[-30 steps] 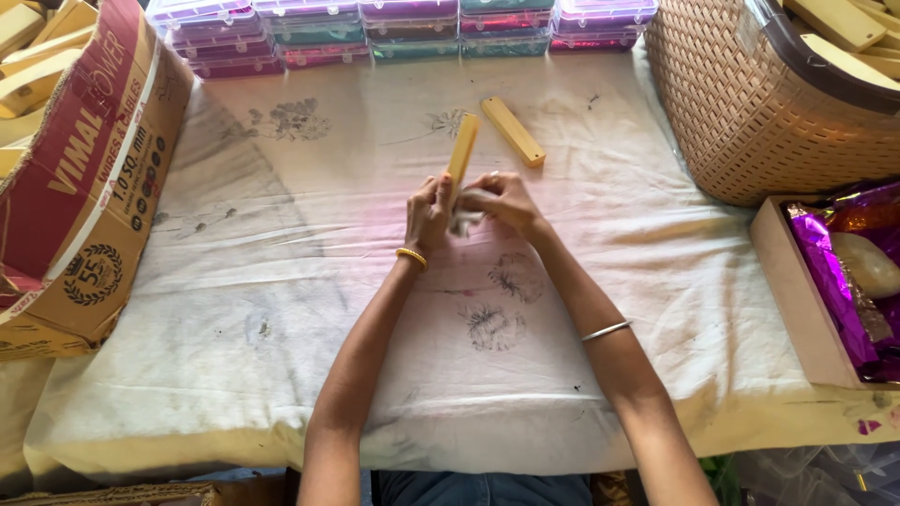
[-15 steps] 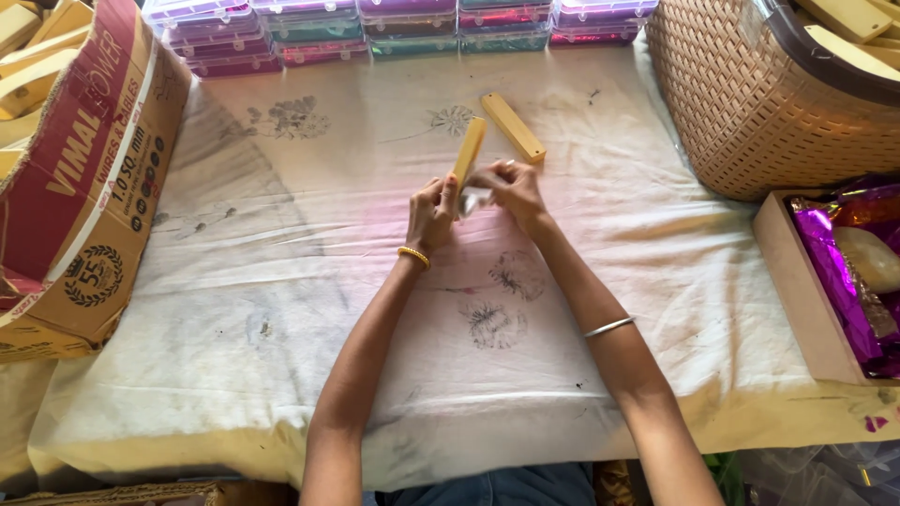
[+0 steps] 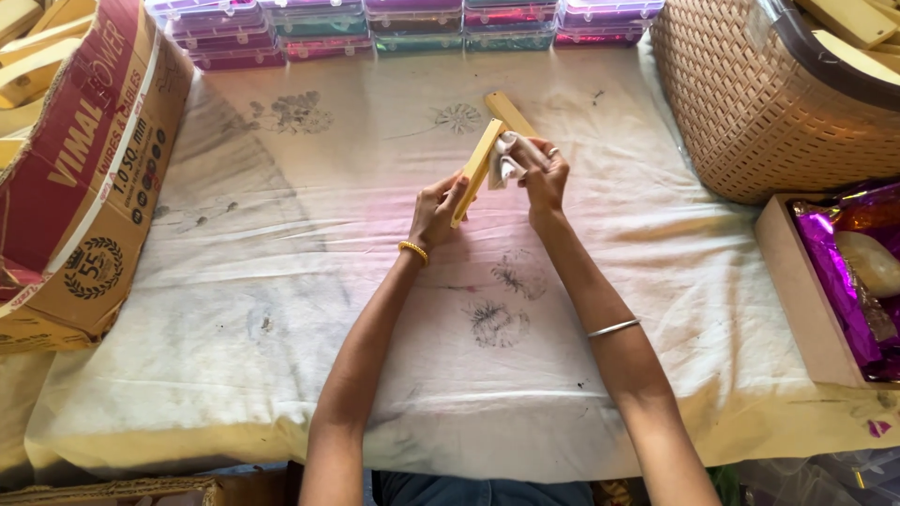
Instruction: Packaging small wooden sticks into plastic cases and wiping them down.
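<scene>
My left hand (image 3: pixel 437 210) grips the lower end of a long yellow bar (image 3: pixel 478 169), held tilted above the white cloth. My right hand (image 3: pixel 541 175) holds a crumpled white cloth (image 3: pixel 508 157) pressed against the upper part of that bar. A second yellow bar (image 3: pixel 507 111) lies flat on the cloth just beyond my hands. Both wrists wear bangles.
A stained white sheet (image 3: pixel 309 262) covers the table. A cardboard box (image 3: pixel 89 178) with more yellow bars stands at the left. A woven basket (image 3: pixel 778 103) with yellow bars sits at the right, a box with purple foil (image 3: pixel 844 272) below it. Clear cases (image 3: pixel 412 23) line the far edge.
My right hand has slid the white cloth up along the yellow bar, away from me. The left hand keeps its grip on the lower end.
</scene>
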